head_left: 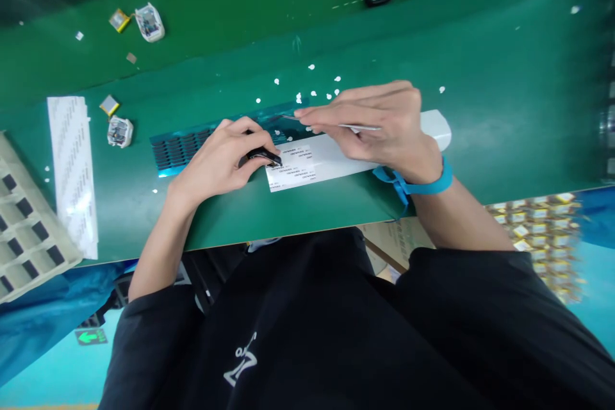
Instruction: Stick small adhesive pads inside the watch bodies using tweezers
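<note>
Black is the small part (pixel 266 154), which the person's left hand (pixel 223 157) holds pinched between thumb and fingers towards the front edge of the table (pixel 230 221), its long axis roughly along this edge, leftward from the farther right hand (pixel 379 118), whose closed fingers grip a thin tool (pixel 360 127).

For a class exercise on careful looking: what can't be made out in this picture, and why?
- Black part, head view: partly hidden by the left hand.
- Slim metal tool, head view: middle covered by the right hand.
- White strip, head view: lettering too small to read.
- Beige tray, head view: cut off by the left edge.
</note>
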`<state>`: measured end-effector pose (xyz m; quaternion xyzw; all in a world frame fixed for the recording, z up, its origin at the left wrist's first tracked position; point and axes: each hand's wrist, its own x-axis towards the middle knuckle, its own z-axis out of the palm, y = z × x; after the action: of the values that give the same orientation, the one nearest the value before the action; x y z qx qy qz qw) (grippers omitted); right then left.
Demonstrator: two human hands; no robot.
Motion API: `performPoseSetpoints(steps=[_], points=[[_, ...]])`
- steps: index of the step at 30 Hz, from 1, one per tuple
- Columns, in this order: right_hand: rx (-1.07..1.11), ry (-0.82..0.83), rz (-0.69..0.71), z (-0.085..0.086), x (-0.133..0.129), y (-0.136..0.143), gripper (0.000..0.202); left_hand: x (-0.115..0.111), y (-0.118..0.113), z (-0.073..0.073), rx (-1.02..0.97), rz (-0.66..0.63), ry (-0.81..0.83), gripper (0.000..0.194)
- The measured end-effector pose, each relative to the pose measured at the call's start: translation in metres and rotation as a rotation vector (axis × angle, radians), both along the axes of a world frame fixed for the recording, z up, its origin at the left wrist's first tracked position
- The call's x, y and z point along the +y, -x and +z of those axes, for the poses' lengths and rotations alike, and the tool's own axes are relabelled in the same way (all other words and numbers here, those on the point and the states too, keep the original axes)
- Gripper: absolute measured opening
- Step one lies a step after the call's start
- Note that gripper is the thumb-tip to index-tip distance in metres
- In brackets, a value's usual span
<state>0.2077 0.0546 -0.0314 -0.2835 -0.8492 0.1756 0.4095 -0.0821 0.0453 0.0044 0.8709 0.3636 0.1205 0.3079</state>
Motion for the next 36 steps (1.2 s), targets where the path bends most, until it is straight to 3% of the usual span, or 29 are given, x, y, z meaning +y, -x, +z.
performPoseSetpoints(steps=[3, 5, 7, 10, 12, 16, 23, 27, 32, 36], points=[[0.03, -0.015, -0.058, 0.003, 0.001, 0.001, 0.028, -0.002, 0.002, 0.007, -0.103, -0.055, 0.005, 0.017], [0.063, -0.047, -0.119, 0.005, 0.001, 0.004, 0.022, -0.005, 0.003, 0.012, -0.283, -0.037, 0.115, 0.012], [0.091, -0.178, -0.202, 0.009, 0.0, 0.008, 0.02, -0.005, 0.003, 0.013, -0.552, 0.183, 0.259, 0.016], [0.11, -0.431, -0.281, 0.013, -0.003, 0.016, 0.029, 0.003, 0.004, 0.006, -0.864, 0.677, 0.404, 0.02], [0.105, -0.519, -0.261, 0.016, -0.007, 0.021, 0.037, 0.01, 0.004, -0.002, -0.917, 0.813, 0.522, 0.015], [-0.021, -0.488, -0.128, 0.021, -0.02, 0.025, 0.039, 0.014, -0.005, -0.011, -0.944, 0.867, 0.689, 0.013], [-0.269, -0.346, -0.044, 0.025, -0.032, 0.022, 0.026, -0.005, -0.026, -0.017, -1.073, 0.824, 0.645, 0.019], [-0.203, -0.405, 0.009, 0.024, -0.033, 0.023, 0.031, -0.011, -0.028, -0.015, -1.098, 0.818, 0.647, 0.025], [-0.331, -0.203, -0.002, 0.022, -0.033, 0.02, 0.027, -0.013, -0.027, -0.017, -1.04, 0.801, 0.61, 0.027], [-0.295, -0.224, 0.026, 0.021, -0.034, 0.017, 0.031, -0.015, -0.028, -0.019, -1.004, 0.81, 0.598, 0.028]])
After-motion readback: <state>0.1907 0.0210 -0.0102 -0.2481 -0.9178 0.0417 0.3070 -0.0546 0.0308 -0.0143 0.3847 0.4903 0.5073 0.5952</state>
